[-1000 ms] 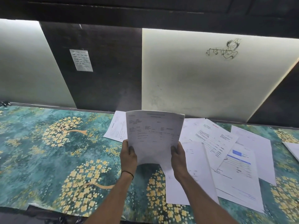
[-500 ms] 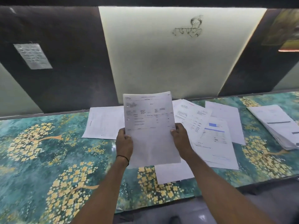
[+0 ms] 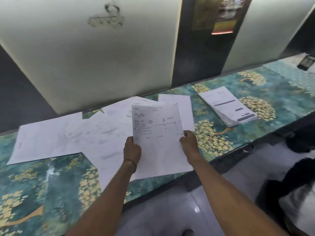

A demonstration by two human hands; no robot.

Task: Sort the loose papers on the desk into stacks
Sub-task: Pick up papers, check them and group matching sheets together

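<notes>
I hold a printed sheet (image 3: 158, 133) upright over the desk's front edge. My left hand (image 3: 132, 149) grips its left edge and my right hand (image 3: 189, 142) grips its right edge. Behind and under it, several loose papers (image 3: 95, 135) lie spread and overlapping on the desk (image 3: 51, 181), which has a teal cover with yellow trees. One large sheet (image 3: 44, 142) lies furthest left. A neat stack of papers (image 3: 228, 106) sits on the desk to the right, apart from the loose ones.
Pale and dark wall panels (image 3: 102, 57) rise straight behind the desk. A small dark object (image 3: 305, 63) lies at the desk's far right end. Grey floor (image 3: 179, 210) shows below the desk edge, with dark shapes (image 3: 293, 184) at the lower right.
The view has swung to the right, so the stack of papers now lies near the middle right. Both hands keep their hold on the printed sheet, which has come lower and nearer the desk edge.
</notes>
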